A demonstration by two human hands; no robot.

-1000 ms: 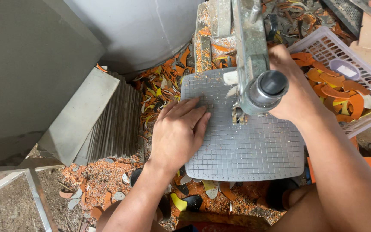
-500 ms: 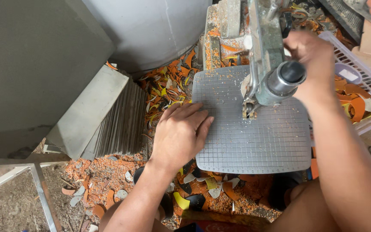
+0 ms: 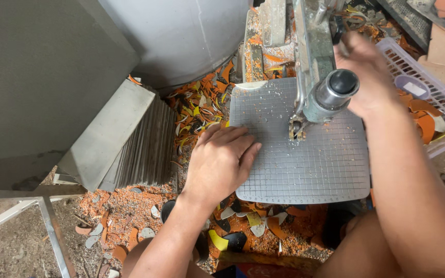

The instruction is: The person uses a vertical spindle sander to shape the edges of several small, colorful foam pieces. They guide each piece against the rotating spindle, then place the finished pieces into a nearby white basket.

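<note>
Orange, yellow and black offcuts litter the floor around a grey gridded saw table (image 3: 305, 170), with a stack of grey sheets (image 3: 140, 144) leaning at its left. Since a second ago the right hand (image 3: 366, 77) has risen from the table's far edge to behind the saw's upright guide arm (image 3: 312, 56), fingers curled, grip unclear; the left hand (image 3: 220, 162) stays flat, fingers together, on the table's near-left corner. The guide's grey cylindrical knob (image 3: 336, 92) points toward the camera, and a white basket (image 3: 439, 98) at right holds orange pieces and a pale rectangular label (image 3: 413, 87).
</note>
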